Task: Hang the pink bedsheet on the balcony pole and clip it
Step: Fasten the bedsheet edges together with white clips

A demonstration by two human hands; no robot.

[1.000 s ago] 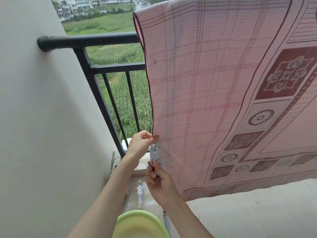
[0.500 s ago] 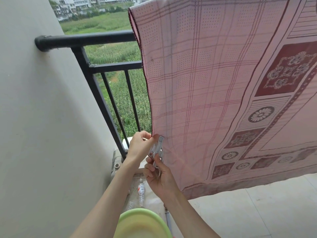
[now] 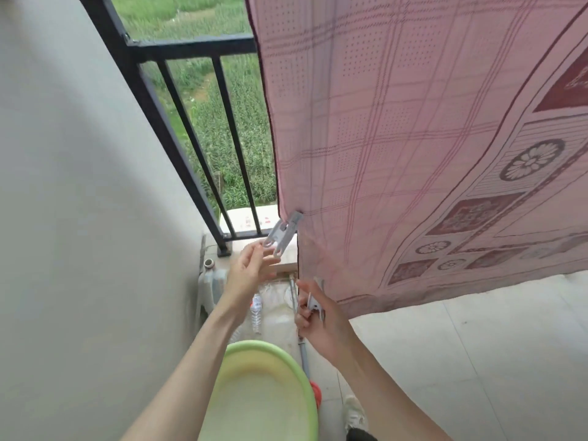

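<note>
The pink patterned bedsheet [image 3: 413, 138] hangs down over the black balcony railing [image 3: 191, 47]; the top pole is out of frame. A grey metal clip [image 3: 284, 233] is pinched onto the sheet's left edge and dangles there. My left hand [image 3: 251, 270] is just below that clip with its fingers spread, fingertips at or near the clip's lower end. Lower and to the right, my right hand [image 3: 321, 323] is closed around a second grey clip [image 3: 315, 300] close to the sheet's bottom corner.
A grey wall [image 3: 79, 218] fills the left side. A light green basin [image 3: 261, 393] sits low in front of me. A plastic bottle [image 3: 256, 310], a grey container [image 3: 211, 281] and a thin rod [image 3: 300, 338] lie on the floor by the railing foot.
The clip now hangs on the sheet's edge, let go by my right hand. My left hand has released the edge and opened. My right hand dropped lower. The view tilted down.
</note>
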